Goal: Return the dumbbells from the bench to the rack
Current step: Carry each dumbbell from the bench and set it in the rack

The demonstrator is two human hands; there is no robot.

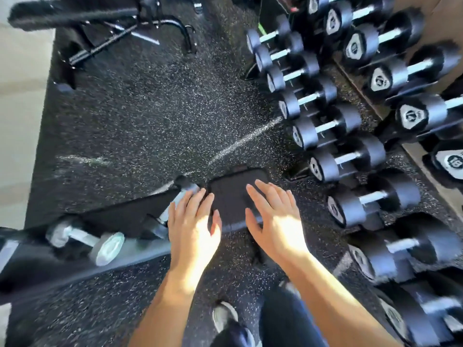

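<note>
Head view. The rack [360,83] runs from 1 o'clock down to 4 o'clock and holds racked dumbbells [348,157] in two stepped rows. There are about nine in the nearer row and six or so in the farther one; blur at the frame edges makes both counts unsure. Each has round black heads, a bright metal handle and a pale, rounded-triangle end plate with a number too smeared to read.

At 8 o'clock the bench [120,221], black and padded, carries two dumbbells. A pale dumbbell [85,240] with light, shiny round heads lies across it. A second dumbbell [186,186], darker, lies nearer the centre, its handle partly behind the left hand [193,229].

Both hands are empty and released, with fingers straight and spread. The left hand's fingertips are just beside the second dumbbell's head. The right hand [273,221] is over a black pad [230,194], a rounded rectangle with a grainy surface; I cannot tell whether it touches.

The floor [150,121] is black rubber flecked with white. One pale shoe [224,316] shows at 6 o'clock, and a black tubular machine frame [112,33] at 11 o'clock.
</note>
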